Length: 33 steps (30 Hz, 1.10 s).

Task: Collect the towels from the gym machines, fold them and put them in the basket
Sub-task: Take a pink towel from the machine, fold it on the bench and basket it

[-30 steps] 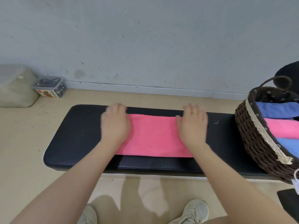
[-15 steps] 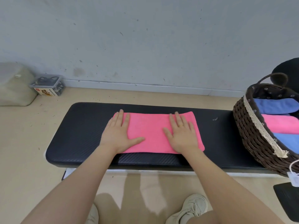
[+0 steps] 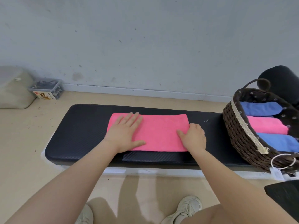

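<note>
**Head view: pink towel half-folded, right edge pinched**

The pink towel (image 3: pixel 155 133) lies flat on the black bench pad (image 3: pixel 84 126). The left hand (image 3: pixel 124 133) presses on its left part, fingers straight and spread. The right hand (image 3: pixel 193 138) curls round the towel's right edge, thumb on top. The basket (image 3: pixel 239 136) stands well to the right of those fingers. If the flat hand lets the cloth slide during the next fold, the edges may end up askew.

Folded pink towel (image 3: pixel 159 133) lies flat beside the towel-filled wicker basket (image 3: pixel 237 135).
</note>
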Each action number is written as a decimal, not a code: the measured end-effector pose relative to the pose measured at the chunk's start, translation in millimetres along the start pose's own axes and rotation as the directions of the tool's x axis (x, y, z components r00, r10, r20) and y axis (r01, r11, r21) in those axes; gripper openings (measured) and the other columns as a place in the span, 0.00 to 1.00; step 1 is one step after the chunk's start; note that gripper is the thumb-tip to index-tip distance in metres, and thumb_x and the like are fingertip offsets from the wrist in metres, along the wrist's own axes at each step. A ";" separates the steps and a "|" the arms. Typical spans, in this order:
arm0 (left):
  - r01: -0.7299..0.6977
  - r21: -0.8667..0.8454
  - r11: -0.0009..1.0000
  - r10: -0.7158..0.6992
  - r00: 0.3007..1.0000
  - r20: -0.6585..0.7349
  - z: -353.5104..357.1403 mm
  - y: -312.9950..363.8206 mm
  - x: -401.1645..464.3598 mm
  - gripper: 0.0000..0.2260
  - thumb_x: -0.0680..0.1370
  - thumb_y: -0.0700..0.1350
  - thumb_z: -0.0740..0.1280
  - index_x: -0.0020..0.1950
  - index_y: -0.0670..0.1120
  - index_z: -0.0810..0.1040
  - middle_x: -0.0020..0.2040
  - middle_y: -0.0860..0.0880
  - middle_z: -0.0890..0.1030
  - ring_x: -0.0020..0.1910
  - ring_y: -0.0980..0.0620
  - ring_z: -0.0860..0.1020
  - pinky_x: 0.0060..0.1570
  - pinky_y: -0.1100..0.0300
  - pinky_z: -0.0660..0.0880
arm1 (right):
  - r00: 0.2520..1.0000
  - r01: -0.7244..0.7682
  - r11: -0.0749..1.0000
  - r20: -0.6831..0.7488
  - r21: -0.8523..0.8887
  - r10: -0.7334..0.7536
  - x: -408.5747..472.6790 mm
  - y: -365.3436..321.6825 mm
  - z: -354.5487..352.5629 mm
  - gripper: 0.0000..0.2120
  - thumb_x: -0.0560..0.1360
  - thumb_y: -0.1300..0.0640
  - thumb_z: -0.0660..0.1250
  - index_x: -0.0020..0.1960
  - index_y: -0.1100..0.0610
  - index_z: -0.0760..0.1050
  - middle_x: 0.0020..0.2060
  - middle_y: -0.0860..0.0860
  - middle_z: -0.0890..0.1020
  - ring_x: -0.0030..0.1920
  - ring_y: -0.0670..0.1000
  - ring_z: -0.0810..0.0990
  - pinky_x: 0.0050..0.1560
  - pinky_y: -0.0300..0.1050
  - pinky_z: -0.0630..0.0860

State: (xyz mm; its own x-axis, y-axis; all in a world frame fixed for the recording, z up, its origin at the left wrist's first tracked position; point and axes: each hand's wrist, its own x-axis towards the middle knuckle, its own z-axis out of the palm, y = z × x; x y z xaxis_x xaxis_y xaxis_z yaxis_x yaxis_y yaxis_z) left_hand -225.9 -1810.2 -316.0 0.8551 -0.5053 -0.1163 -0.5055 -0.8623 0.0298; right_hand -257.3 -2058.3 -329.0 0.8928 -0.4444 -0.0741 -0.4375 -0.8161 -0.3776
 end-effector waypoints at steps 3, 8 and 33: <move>-0.063 -0.031 0.998 0.065 0.997 0.051 -5.9 28.9 15.0 0.43 0.69 0.73 0.49 0.77 0.52 0.43 0.78 0.50 0.41 0.77 0.51 0.43 0.74 0.54 0.40 | 0.997 -0.035 0.978 -0.054 0.203 0.047 2.4 -4.5 -3.6 0.12 0.74 0.51 0.65 0.53 0.58 0.73 0.56 0.55 0.75 0.58 0.58 0.73 0.57 0.53 0.72; 0.052 -0.072 0.996 -0.039 0.986 0.164 -5.5 34.7 34.4 0.49 0.66 0.73 0.61 0.77 0.52 0.46 0.78 0.49 0.43 0.76 0.45 0.47 0.74 0.49 0.47 | 0.986 -0.165 0.849 0.111 0.502 0.127 19.3 -5.7 -9.1 0.10 0.73 0.55 0.67 0.48 0.62 0.72 0.43 0.54 0.78 0.42 0.54 0.77 0.39 0.45 0.71; 0.038 -0.980 0.197 -0.292 0.956 -0.022 -5.8 8.6 -17.4 0.15 0.83 0.47 0.51 0.62 0.46 0.74 0.59 0.48 0.78 0.56 0.53 0.77 0.60 0.60 0.71 | 0.892 0.324 0.932 0.276 0.166 -0.359 -69.3 -134.0 -33.7 0.17 0.77 0.55 0.60 0.63 0.59 0.71 0.57 0.54 0.79 0.57 0.56 0.78 0.53 0.48 0.75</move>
State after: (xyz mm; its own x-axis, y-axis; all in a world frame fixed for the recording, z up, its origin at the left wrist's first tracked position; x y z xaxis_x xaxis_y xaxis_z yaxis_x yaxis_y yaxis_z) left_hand -244.5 -1809.0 -308.0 0.9678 -0.2317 -0.0979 0.0455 -0.2216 0.9741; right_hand -264.2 -1930.7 -242.1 0.9826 -0.0012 -0.1855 -0.1008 -0.8428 -0.5287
